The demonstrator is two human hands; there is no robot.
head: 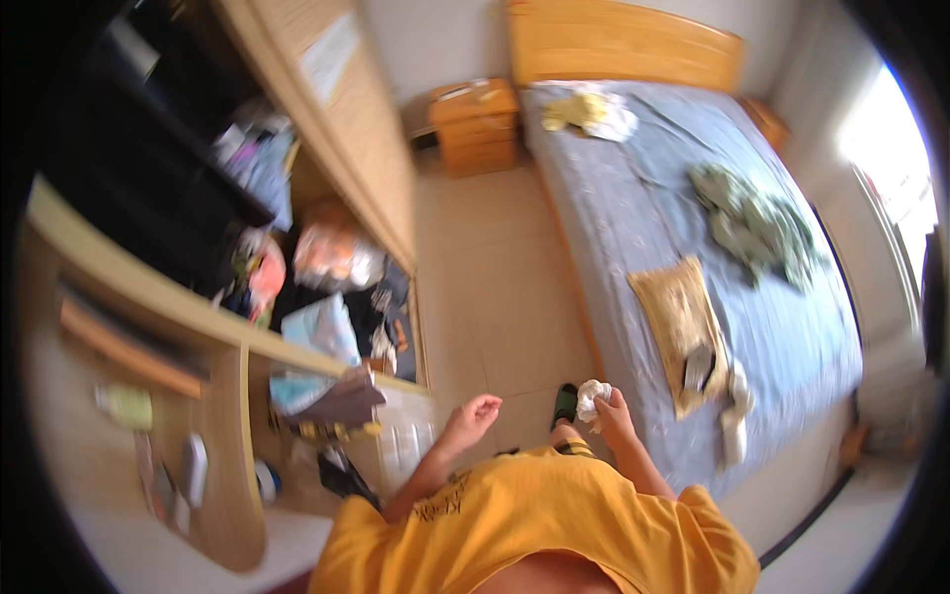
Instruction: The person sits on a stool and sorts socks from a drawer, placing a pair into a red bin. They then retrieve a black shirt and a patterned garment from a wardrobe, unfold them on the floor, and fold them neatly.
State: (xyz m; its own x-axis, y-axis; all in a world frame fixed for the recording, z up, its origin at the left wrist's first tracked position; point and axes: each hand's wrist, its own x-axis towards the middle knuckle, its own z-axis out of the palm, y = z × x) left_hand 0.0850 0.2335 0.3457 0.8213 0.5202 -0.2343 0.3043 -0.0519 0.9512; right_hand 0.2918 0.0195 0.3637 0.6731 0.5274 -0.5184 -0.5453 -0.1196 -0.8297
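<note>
A small white bundle of cloth (592, 399), perhaps rolled socks, is gripped in my right hand (615, 420) beside the near left side of the bed (594, 223). My left hand (469, 427) hovers over the floor with loosely bent fingers and nothing visible in it. It is nearest to the open wardrobe and shelf unit (304, 341) on the left. Beyond my right hand, a tan pillow (672, 334) lies on the blue sheet, with a dark-edged pale object (698, 367) on top. White cloth (736, 416) lies at the pillow's near corner.
Clothes (260, 167) and a clear plastic bag (338, 256) fill parts of the wardrobe. A wooden nightstand (475, 126) stands by the bed's head. Green cloth (753, 223) and yellow cloth (582, 111) lie on the bed. Tiled floor (497, 275) runs between bed and wardrobe.
</note>
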